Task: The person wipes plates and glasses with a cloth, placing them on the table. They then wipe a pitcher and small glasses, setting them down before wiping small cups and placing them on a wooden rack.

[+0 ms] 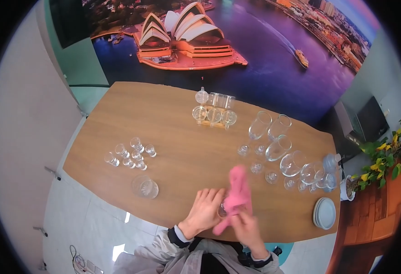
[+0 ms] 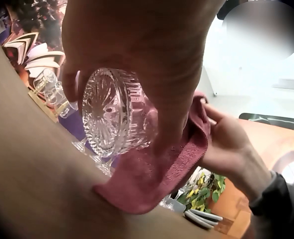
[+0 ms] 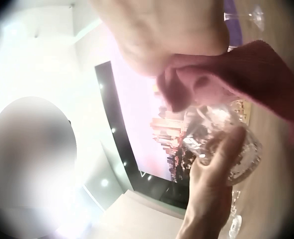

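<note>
A clear cut-glass tumbler (image 2: pixel 107 112) with a ridged star-pattern base lies on its side in the left hand (image 2: pixel 137 45), whose fingers and thumb grip its wall. The right hand (image 1: pixel 247 230) holds a pink cloth (image 1: pixel 238 194) against the glass's mouth; part of the cloth hangs down beside it. In the right wrist view the left thumb lies along the glass (image 3: pixel 221 144), and the cloth (image 3: pixel 246 74) covers the right fingers. Both hands are above the table's front edge.
Another tumbler (image 1: pixel 145 187) and several small glasses (image 1: pixel 136 155) stand at the left. A wooden rack with glass cups (image 1: pixel 214 116) is at the back. Stemmed glasses (image 1: pixel 278 148), a plate stack (image 1: pixel 324 213) and a plant (image 1: pixel 383 157) are at the right.
</note>
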Demonstrator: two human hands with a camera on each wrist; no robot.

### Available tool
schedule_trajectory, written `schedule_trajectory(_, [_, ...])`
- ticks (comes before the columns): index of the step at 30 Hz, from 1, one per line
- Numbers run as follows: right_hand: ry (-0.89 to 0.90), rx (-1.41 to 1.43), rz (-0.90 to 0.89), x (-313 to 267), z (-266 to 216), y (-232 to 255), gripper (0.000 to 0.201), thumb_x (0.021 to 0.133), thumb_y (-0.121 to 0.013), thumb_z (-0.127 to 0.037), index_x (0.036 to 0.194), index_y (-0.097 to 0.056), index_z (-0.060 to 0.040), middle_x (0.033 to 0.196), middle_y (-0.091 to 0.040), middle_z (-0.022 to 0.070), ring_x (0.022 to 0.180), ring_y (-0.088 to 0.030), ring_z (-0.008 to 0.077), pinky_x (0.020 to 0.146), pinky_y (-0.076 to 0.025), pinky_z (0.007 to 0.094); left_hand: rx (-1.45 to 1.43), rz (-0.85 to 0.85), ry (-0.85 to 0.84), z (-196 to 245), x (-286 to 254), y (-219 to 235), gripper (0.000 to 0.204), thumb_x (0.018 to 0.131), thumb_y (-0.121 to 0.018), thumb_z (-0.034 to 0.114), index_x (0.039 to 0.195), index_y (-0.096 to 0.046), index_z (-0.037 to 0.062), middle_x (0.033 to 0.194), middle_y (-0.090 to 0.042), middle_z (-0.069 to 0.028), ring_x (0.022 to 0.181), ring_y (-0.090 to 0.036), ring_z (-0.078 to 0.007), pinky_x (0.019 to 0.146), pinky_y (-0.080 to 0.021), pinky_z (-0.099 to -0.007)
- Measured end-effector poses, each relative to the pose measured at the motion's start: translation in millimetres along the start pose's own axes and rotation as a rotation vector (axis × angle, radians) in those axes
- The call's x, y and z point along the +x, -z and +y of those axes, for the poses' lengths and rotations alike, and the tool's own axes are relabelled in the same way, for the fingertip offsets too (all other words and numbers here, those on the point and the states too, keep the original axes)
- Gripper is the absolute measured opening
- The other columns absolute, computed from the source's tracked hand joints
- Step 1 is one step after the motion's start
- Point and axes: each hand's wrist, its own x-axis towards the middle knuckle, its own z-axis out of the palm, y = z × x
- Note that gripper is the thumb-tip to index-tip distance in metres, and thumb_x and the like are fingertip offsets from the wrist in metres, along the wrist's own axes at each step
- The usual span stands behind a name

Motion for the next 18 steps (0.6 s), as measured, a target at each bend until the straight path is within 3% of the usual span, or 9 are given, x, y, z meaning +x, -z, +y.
schedule_trajectory(1, [0.244, -0.308, -0.067, 3.4, 0.9, -11.9, 0.026, 0.097, -0.061, -0.023, 0.091, -0.066, 0.0014, 0.080, -0.068, 0.0149, 0.070, -0.065, 0.0272, 0.065, -0.051, 0.0353, -0.002, -0.003, -0.003, 0.9, 2.6, 3.0, 0.073, 0.069, -0.080, 0.027, 0.130, -0.052, -0.0018, 0.115, -0.060, -0.0177, 0.103, -0.054, -0.0359, 0.093, -0.042, -0.0426])
schedule_trajectory(2, [0.320, -0.316, -0.009, 4.2, 13.0, -20.2, 0.019, 0.088, -0.070, -0.020, 0.093, -0.068, -0.0010, 0.077, -0.066, 0.0181, 0.068, -0.065, 0.0359, 0.065, -0.051, 0.0382, 0.069, -0.025, -0.096, 3.0, 5.7, 9.4, 0.068, 0.071, -0.075, 0.023, 0.130, -0.051, -0.0015, 0.118, -0.058, -0.0182, 0.107, -0.053, -0.0356, 0.095, -0.040, -0.0421])
schedule_trajectory(5, [0.118, -0.219, -0.178, 1.5, 21.4, -8.6, 0.022, 0.088, -0.072, -0.025, 0.096, -0.072, -0.0041, 0.082, -0.069, 0.0167, 0.077, -0.068, 0.0358, 0.070, -0.054, 0.0427, 0.081, -0.041, -0.184, -1.4, 5.6, 13.1, 0.065, 0.072, -0.072, 0.022, 0.130, -0.052, 0.0001, 0.114, -0.060, -0.0178, 0.104, -0.055, -0.0356, 0.094, -0.041, -0.0428])
schedule_trajectory(7, [0.167, -0.225, -0.253, 5.0, 13.4, 0.8, 0.023, 0.087, -0.073, -0.026, 0.094, -0.073, -0.0044, 0.082, -0.070, 0.0163, 0.075, -0.068, 0.0358, 0.068, -0.054, 0.0424, -0.247, -0.203, -0.126, -3.6, 5.4, 15.9, 0.065, 0.073, -0.076, 0.027, 0.128, -0.054, 0.0002, 0.107, -0.065, -0.0178, 0.095, -0.060, -0.0369, 0.089, -0.046, -0.0420])
schedule_trajectory(11, [0.270, -0.242, -0.441, 6.2, 10.4, 20.9, 0.025, 0.085, -0.073, -0.031, 0.092, -0.073, -0.0062, 0.084, -0.071, 0.0146, 0.073, -0.068, 0.0352, 0.067, -0.055, 0.0412, -0.467, -0.501, 0.026, 1.5, 14.7, 32.5, 0.061, 0.078, -0.076, 0.030, 0.127, -0.055, 0.0009, 0.102, -0.068, -0.0145, 0.094, -0.064, -0.0313, 0.087, -0.049, -0.0379])
schedule_trajectory(13, [0.317, -0.171, -0.440, 8.6, 0.8, 24.9, 0.025, 0.085, -0.073, -0.031, 0.091, -0.073, -0.0062, 0.083, -0.070, 0.0145, 0.073, -0.068, 0.0352, 0.067, -0.055, 0.0412, -0.855, -0.848, 0.138, -4.3, 16.9, 32.1, 0.062, 0.082, -0.075, 0.034, 0.129, -0.054, -0.0001, 0.108, -0.067, -0.0110, 0.102, -0.063, -0.0228, 0.088, -0.050, -0.0331])
schedule_trajectory(14, [0.364, -0.098, -0.440, 9.7, -2.3, 26.2, 0.025, 0.085, -0.073, -0.031, 0.090, -0.073, -0.0061, 0.082, -0.070, 0.0145, 0.073, -0.068, 0.0352, 0.067, -0.054, 0.0411, -0.855, -0.846, 0.136, -8.6, 12.4, 26.0, 0.062, 0.082, -0.075, 0.034, 0.129, -0.054, -0.0001, 0.108, -0.067, -0.0110, 0.102, -0.063, -0.0228, 0.088, -0.050, -0.0331])
schedule_trajectory(16, [0.384, -0.047, -0.453, 10.0, 0.5, 25.0, 0.024, 0.086, -0.072, -0.029, 0.089, -0.072, -0.0051, 0.080, -0.069, 0.0151, 0.072, -0.068, 0.0352, 0.067, -0.054, 0.0410, -1.729, -1.004, 0.441, -16.3, -1.2, 9.5, 0.063, 0.083, -0.075, 0.031, 0.131, -0.052, -0.0019, 0.116, -0.063, -0.0083, 0.106, -0.060, -0.0170, 0.090, -0.049, -0.0314])
schedule_trajectory(18, [0.398, 0.008, -0.462, 9.4, 0.8, 24.2, 0.024, 0.087, -0.071, -0.028, 0.087, -0.071, -0.0041, 0.079, -0.069, 0.0157, 0.072, -0.068, 0.0352, 0.067, -0.054, 0.0409, -1.770, -0.941, 0.521, -11.0, -3.0, 11.0, 0.065, 0.082, -0.076, 0.031, 0.132, -0.051, -0.0027, 0.119, -0.062, -0.0087, 0.108, -0.060, -0.0167, 0.090, -0.049, -0.0310])
